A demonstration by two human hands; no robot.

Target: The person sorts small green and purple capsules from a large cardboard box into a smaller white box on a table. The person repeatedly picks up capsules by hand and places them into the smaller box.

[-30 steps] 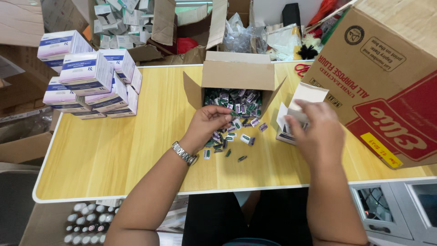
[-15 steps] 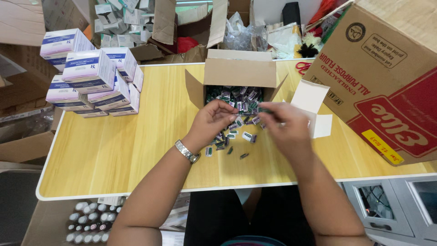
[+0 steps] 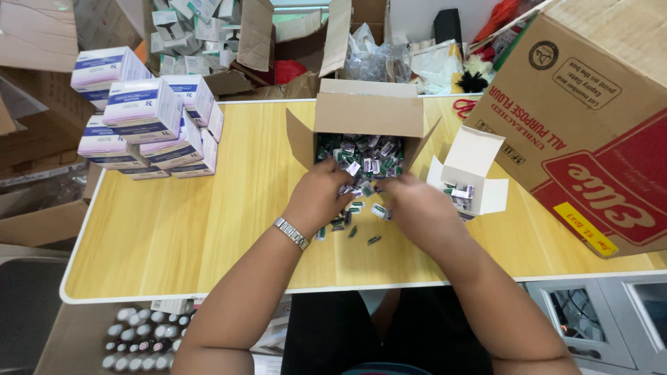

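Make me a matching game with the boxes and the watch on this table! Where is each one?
Things:
1. small white box
2. stack of white and purple boxes
3. brown box of little vials
4. silver watch

Places:
A. on the left wrist
B. table's far left
C. just past both hands
D. open, right of the right hand

Pairs: 1-D, 2-B, 3-C, 4-A

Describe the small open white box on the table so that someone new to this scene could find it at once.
Start at the big tilted cardboard carton on the right of the yellow wooden table. Just left of its lower edge, right of the brown box of small vials, sits the small white box. Unlike the stacked white-and-purple boxes far left, it stands alone, lid flaps open, a few vials inside.
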